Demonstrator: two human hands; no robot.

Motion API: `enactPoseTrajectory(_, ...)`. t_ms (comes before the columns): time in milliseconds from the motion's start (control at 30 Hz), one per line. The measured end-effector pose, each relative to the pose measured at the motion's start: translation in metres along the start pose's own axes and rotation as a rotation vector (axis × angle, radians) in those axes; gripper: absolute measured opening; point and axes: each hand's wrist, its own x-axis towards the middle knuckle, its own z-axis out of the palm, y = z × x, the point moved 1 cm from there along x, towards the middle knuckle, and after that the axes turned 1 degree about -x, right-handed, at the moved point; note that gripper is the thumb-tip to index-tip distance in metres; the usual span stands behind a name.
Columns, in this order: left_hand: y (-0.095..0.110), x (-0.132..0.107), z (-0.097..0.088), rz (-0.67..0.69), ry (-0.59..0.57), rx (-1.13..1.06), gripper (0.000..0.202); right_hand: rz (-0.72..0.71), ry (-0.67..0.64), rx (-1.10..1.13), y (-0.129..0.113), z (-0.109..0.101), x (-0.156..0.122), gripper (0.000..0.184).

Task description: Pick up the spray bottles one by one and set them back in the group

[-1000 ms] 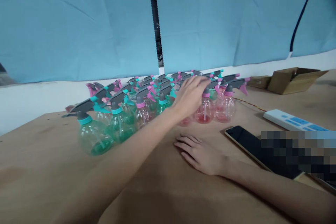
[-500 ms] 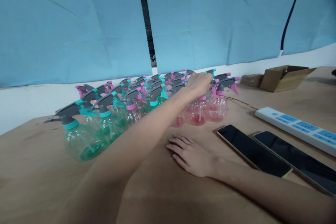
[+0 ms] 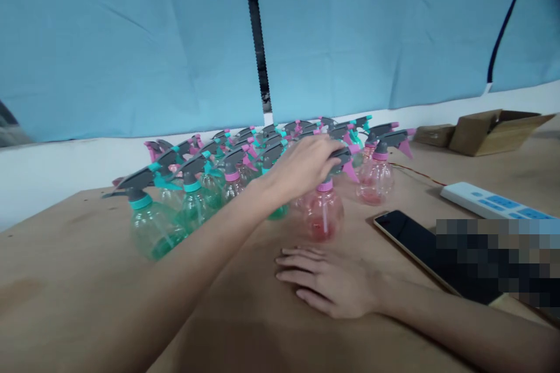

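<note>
My left hand (image 3: 308, 163) is closed round the grey spray head of a round, see-through pink spray bottle (image 3: 324, 215). This bottle has a pink collar and trigger, a little pink liquid at its bottom, and stands forward of the others. Flat on the table in front of it lies my right hand (image 3: 336, 282), its fingers spread and holding nothing. To the left, a green spray bottle (image 3: 153, 227) with a teal collar stands at the end of a close group of similar bottles. Another pink spray bottle (image 3: 375, 180) is to the right. My left forearm hides part of the group.
A black phone (image 3: 431, 253) lies right of my right hand, beside a blurred-out patch. Farther right are a white power strip (image 3: 490, 201) with a thin cable and an open cardboard box (image 3: 485, 134). Blue cloth (image 3: 350, 29) hangs behind the wooden table (image 3: 56, 280).
My left hand has come nearer from the back of the group, and the pink spray bottle it grips now stands closer to me. The view has shifted slightly; my right hand stays flat.
</note>
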Motion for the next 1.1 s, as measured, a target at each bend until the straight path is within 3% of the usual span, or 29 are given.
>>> enactPoseTrajectory(100,-0.009,-0.026,-0.013,-0.068,-0.013,0.009,0.029,-0.086,-0.044,0.035,-0.006,-0.002,0.0,0.04)
enactPoseTrajectory(333,-0.033,-0.067,-0.028,-0.225,0.033,-0.033,0.027,-0.08,-0.04,0.035,-0.005,-0.002,0.001,0.039)
enactPoseTrajectory(467,-0.042,-0.08,-0.022,-0.397,0.194,-0.369,0.027,-0.007,0.045,-0.006,-0.001,-0.002,0.002,0.03)
enactPoseTrajectory(567,-0.048,-0.088,-0.004,-0.522,0.359,-0.711,0.029,0.116,0.091,-0.049,0.004,-0.002,0.002,0.026)
enactPoseTrajectory(633,-0.051,-0.092,0.01,-0.592,0.399,-0.863,0.027,0.173,0.108,-0.077,0.008,-0.001,0.002,0.025)
enactPoseTrajectory(800,-0.058,-0.098,0.033,-0.705,0.345,-0.981,0.028,0.287,0.154,-0.113,0.015,0.003,0.002,0.027)
enactPoseTrajectory(1000,-0.053,-0.104,0.037,-0.713,0.238,-1.002,0.018,0.323,0.142,-0.102,0.019,0.008,0.0,0.03)
enactPoseTrajectory(1100,-0.052,-0.103,0.037,-0.752,0.199,-1.04,0.026,0.322,0.138,-0.101,0.02,0.008,-0.001,0.031)
